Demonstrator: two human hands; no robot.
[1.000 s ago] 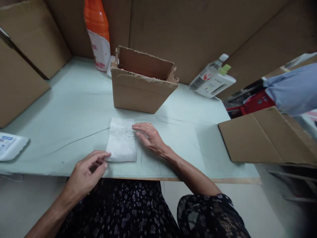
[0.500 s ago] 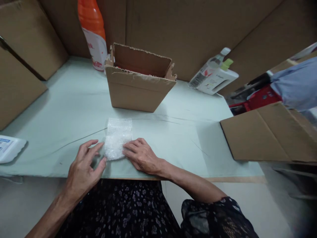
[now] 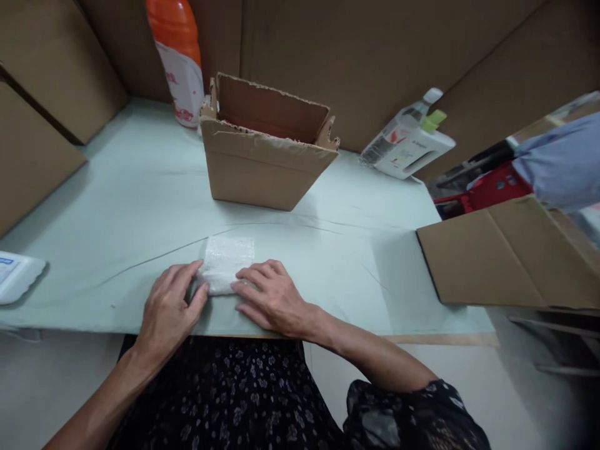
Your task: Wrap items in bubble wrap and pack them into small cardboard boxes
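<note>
A small white bubble-wrap piece (image 3: pixel 227 261) lies on the pale green table (image 3: pixel 140 206) near its front edge. My left hand (image 3: pixel 171 306) lies flat beside its left end, fingertips touching it. My right hand (image 3: pixel 269 297) rests palm down at its right end, fingers stretched onto the wrap. Both hands press on it and neither grips it.
An open cardboard box (image 3: pixel 265 147) stands behind the wrap. An orange-capped bottle (image 3: pixel 180 59) is at the back left, a white pack with bottles (image 3: pixel 407 140) at the back right. A flat carton (image 3: pixel 506 253) lies on the right, a white tray (image 3: pixel 14 275) at the left edge. A person's blue sleeve (image 3: pixel 560 162) shows far right.
The bubble wrap has become shorter, its near part folded or rolled away from me. Both hands moved in onto its near edge, the right hand having come back from its far side.
</note>
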